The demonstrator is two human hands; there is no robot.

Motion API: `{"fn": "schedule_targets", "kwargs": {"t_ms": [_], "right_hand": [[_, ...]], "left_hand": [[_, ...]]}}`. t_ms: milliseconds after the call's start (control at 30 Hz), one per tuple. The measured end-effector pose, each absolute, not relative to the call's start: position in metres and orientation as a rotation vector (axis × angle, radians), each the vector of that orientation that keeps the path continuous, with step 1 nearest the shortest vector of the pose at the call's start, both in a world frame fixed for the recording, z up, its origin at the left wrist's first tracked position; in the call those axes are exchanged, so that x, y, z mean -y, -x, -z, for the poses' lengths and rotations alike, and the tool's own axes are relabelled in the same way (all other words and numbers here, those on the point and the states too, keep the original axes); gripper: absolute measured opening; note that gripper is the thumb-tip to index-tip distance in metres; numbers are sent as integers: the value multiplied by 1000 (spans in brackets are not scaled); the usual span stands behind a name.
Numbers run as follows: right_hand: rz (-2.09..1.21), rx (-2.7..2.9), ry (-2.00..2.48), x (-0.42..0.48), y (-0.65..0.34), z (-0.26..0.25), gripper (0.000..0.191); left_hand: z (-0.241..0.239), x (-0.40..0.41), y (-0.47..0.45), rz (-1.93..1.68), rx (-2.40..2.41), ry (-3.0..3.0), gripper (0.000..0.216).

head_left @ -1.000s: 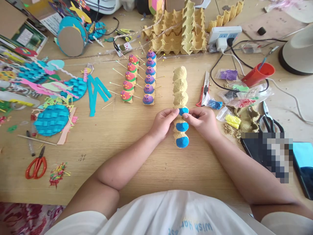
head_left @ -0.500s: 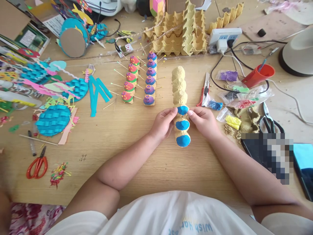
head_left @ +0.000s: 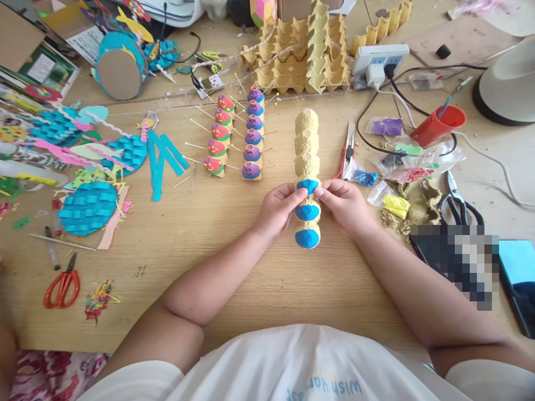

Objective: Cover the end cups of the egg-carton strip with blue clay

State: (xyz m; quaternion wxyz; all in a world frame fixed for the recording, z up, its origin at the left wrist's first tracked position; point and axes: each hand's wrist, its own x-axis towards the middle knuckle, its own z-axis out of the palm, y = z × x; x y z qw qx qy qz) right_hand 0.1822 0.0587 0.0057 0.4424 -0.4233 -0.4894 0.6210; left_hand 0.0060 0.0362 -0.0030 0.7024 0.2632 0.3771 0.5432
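Note:
A long strip of egg-carton cups (head_left: 307,146) lies on the wooden table (head_left: 234,267), running away from me. Its three nearest cups are capped with blue clay (head_left: 308,238). My left hand (head_left: 278,209) and my right hand (head_left: 345,203) meet at the third blue cap (head_left: 308,185), fingertips pinched on its two sides and pressing the clay. Both hands are curled.
Two finished clay-covered carton strips (head_left: 234,136) with pins lie to the left. Bags of coloured clay (head_left: 393,161), a red cup (head_left: 438,125), a box cutter (head_left: 349,147), black scissors (head_left: 457,203), a power strip (head_left: 380,61) sit right. Red scissors (head_left: 62,287), blue paper crafts (head_left: 87,203) lie left.
The view has shifted slightly. My fingers keep working the third blue cap, and the strip sits a little more to the left.

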Motion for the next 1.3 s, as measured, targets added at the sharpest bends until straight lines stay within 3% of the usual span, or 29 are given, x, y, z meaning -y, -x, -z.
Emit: {"fn": "schedule_targets", "kwargs": {"t_ms": [333, 1300], "right_hand": [[-1525, 1275, 1067, -58, -182, -10, 69], [-1434, 1212, 1118, -61, -184, -14, 73]], "left_hand": [[3, -37, -9, -1267, -911, -650, 59], [1, -35, -9, -1161, -925, -690, 62]]}}
